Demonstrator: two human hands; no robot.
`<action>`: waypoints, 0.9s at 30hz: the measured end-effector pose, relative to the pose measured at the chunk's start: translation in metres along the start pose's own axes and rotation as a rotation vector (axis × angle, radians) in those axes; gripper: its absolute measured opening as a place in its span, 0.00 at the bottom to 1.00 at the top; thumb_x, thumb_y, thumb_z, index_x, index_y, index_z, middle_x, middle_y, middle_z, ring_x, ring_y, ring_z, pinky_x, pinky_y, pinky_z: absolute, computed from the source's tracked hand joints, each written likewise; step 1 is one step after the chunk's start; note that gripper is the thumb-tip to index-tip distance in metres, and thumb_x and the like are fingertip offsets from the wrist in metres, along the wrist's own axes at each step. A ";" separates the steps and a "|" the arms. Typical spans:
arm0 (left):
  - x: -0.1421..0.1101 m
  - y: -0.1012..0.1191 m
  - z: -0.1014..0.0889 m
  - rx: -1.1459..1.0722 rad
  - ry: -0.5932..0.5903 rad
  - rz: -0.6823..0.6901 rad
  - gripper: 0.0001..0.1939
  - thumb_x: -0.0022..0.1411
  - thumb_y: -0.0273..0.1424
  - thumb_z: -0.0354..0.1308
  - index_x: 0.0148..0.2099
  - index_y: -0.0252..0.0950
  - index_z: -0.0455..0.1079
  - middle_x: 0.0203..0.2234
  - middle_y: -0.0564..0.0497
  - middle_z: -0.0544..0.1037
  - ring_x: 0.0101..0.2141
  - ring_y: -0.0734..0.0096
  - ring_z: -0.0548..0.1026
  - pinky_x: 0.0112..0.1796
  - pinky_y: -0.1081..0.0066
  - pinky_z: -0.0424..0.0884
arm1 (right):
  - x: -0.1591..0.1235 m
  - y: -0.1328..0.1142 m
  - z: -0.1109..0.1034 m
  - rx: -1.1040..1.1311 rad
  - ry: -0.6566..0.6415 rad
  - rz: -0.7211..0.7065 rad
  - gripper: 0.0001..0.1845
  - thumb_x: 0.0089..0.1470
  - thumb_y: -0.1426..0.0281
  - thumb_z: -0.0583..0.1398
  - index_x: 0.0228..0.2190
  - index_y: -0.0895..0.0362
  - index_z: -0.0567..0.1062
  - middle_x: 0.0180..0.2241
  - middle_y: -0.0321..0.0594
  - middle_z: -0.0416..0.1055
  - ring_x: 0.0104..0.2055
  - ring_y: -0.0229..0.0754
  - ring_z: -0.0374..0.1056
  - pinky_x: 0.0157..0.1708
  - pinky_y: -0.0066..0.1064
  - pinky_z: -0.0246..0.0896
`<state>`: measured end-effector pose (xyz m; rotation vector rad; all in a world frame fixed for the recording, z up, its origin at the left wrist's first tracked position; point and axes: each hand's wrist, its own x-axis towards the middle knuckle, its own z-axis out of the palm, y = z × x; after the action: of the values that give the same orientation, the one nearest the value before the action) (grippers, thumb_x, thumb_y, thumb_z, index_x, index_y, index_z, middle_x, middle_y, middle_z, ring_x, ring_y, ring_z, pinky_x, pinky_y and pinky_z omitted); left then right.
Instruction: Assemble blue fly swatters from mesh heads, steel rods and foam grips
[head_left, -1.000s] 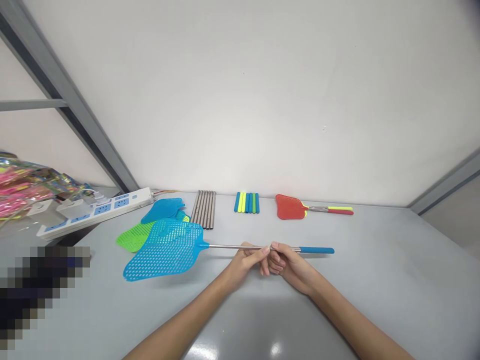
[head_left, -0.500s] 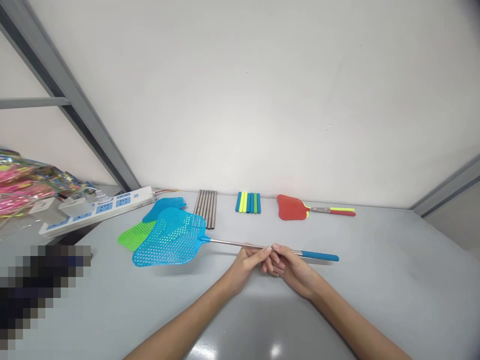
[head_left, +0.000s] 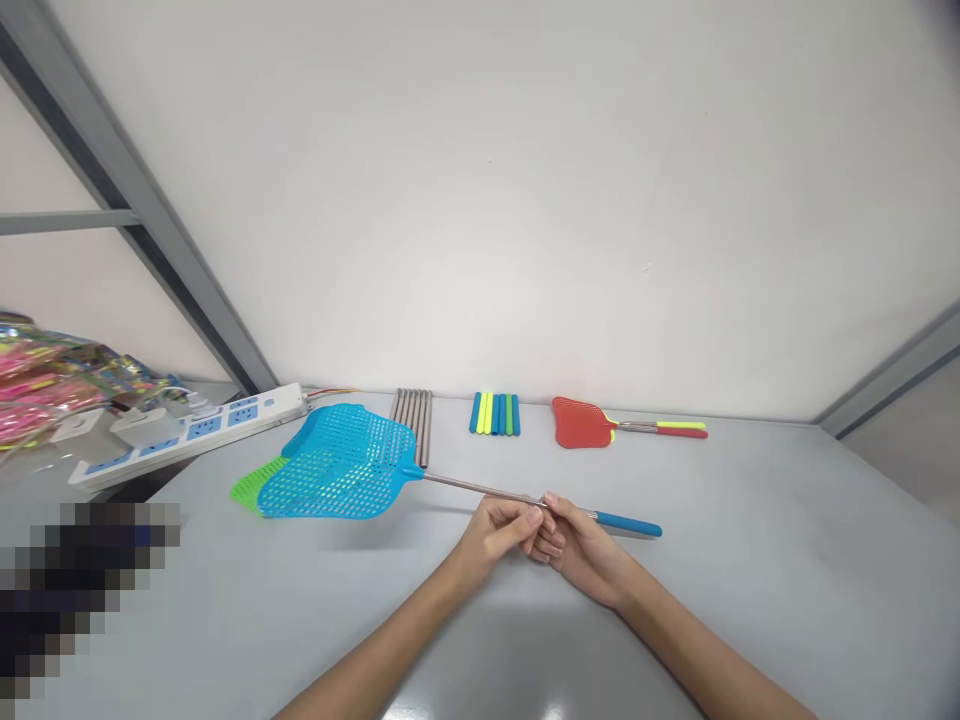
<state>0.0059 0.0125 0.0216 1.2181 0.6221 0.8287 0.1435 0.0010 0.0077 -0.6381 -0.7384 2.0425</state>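
Note:
A blue fly swatter [head_left: 337, 475] with a metal shaft and blue handle grip spans the middle of the view, its head at left and its grip at lower right. My left hand [head_left: 499, 530] is closed around the shaft near its middle. Right beside it, my right hand [head_left: 577, 540] grips the shaft just short of the blue grip. The fingers of both hands meet and partly hide the shaft. Behind the held swatter lie a green swatter head [head_left: 251, 487] and another blue head [head_left: 319, 420], both partly covered by it.
Several metal rods [head_left: 412, 420] lie side by side near the wall. Right of them is a row of blue, yellow and green grips [head_left: 495, 414]. Red and yellow swatters [head_left: 583, 424] lie stacked further right. At left are a power strip [head_left: 202, 428] with plugs and bagged colourful items [head_left: 60, 385].
The held swatter has tilted: its head is slightly higher and its handle end lower and further left. Both hands keep hold of the shaft. The view has shifted a little.

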 end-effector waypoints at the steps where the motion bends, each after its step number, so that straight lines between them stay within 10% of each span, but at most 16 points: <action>1: 0.000 0.000 0.000 0.013 0.007 0.004 0.20 0.50 0.42 0.53 0.16 0.31 0.62 0.17 0.49 0.69 0.23 0.70 0.69 0.29 0.69 0.67 | 0.000 0.000 0.000 0.002 -0.002 -0.001 0.19 0.50 0.60 0.52 0.15 0.58 0.63 0.14 0.30 0.48 0.19 0.32 0.46 0.25 0.28 0.45; 27: 0.008 -0.016 -0.002 0.141 0.060 -0.062 0.27 0.55 0.45 0.44 0.14 0.31 0.63 0.11 0.51 0.67 0.17 0.74 0.67 0.23 0.73 0.64 | -0.002 0.004 0.004 -0.187 -0.044 -0.059 0.24 0.51 0.56 0.49 0.13 0.58 0.63 0.17 0.38 0.60 0.28 0.41 0.59 0.31 0.33 0.48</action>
<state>0.0125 0.0179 0.0061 1.2984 0.7745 0.7817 0.1395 -0.0032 0.0084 -0.6701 -0.9708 1.9535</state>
